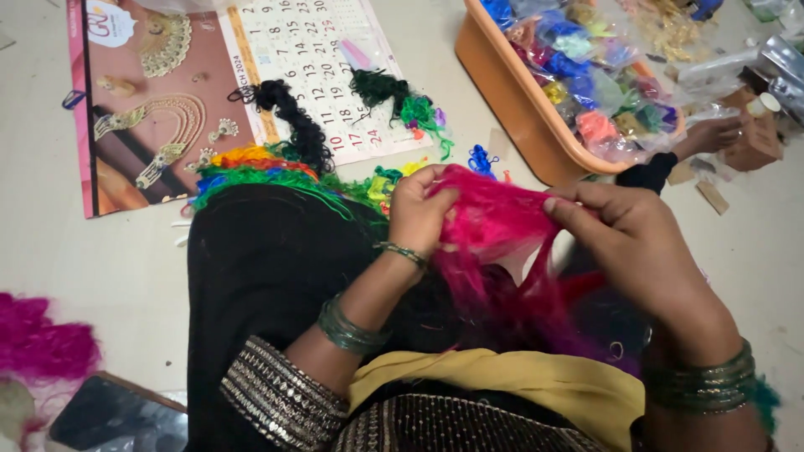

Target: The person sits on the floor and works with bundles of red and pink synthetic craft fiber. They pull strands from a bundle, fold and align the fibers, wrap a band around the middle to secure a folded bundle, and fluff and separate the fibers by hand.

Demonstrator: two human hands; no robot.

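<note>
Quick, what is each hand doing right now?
Left hand: closed on the pink fibre bundle.
Right hand: pinching the same pink fibre bundle.

- The bundle of pink thread (pixel 494 222) is a loose, fluffy mass of bright magenta fibres, spread wide and thin across its upper part.
- It is stretched roughly level between two hands, above a lap in black cloth, near the middle of the view.
- Its lower strands hang down tangled and darker, trailing over the black cloth and towards a yellow fabric edge below.
</note>
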